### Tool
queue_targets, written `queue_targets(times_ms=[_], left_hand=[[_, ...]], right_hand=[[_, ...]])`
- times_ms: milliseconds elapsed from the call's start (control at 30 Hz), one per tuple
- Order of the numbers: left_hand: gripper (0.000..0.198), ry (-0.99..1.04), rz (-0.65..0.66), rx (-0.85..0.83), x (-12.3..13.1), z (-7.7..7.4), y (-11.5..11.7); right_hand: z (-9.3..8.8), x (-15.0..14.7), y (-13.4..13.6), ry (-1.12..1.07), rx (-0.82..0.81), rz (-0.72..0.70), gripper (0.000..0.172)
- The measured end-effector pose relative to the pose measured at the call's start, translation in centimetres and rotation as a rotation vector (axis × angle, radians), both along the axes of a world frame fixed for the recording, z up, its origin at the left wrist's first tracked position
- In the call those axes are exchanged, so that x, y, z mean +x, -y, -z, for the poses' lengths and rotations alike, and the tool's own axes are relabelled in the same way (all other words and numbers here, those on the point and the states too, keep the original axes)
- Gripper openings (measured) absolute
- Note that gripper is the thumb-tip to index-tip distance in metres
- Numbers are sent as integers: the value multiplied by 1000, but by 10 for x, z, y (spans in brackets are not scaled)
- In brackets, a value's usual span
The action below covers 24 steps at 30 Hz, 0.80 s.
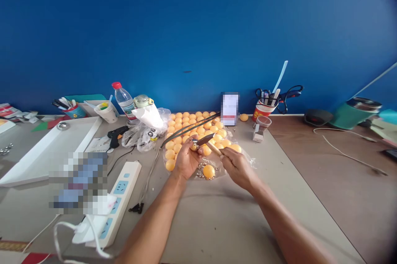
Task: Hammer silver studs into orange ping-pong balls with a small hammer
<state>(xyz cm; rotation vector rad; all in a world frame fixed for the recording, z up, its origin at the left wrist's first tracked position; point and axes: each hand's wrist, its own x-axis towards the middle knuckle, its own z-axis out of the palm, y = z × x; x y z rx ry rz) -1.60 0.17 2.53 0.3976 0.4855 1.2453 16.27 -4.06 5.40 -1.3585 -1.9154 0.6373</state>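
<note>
My left hand [188,158] is closed around a small, shiny, rounded piece [194,145], mostly covered by the fingers; its kind is unclear. My right hand [237,166] grips the pale wooden handle of a small hammer [214,148]. Its dark, pointed head lies right beside the shiny piece; whether they touch I cannot tell. Just below both hands, an orange ball [209,171] sits among small silvery pieces [202,166] on clear plastic. Behind the hands spread many orange balls [186,121] packed in clear plastic, with a dark strap [186,130] across them.
A power strip [120,200] with white cables and a pixelated phone lie at left. Farther back are a glue gun [116,136], a water bottle [123,100] and a white tray [52,148]. A phone [230,109] stands behind the balls, left of a red cup of tools [263,111].
</note>
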Motion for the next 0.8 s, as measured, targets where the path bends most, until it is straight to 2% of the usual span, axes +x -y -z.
queue_targets(times_ms=[167, 367, 800], left_hand=[[26, -22, 21, 32, 0, -2, 1], [26, -21, 1, 36, 0, -2, 2], [28, -6, 43, 40, -1, -2, 2]], right_hand=[[-1, 1, -2, -42, -32, 55, 26], [0, 0, -3, -11, 26, 44, 25], [2, 0, -1, -74, -54, 30, 27]])
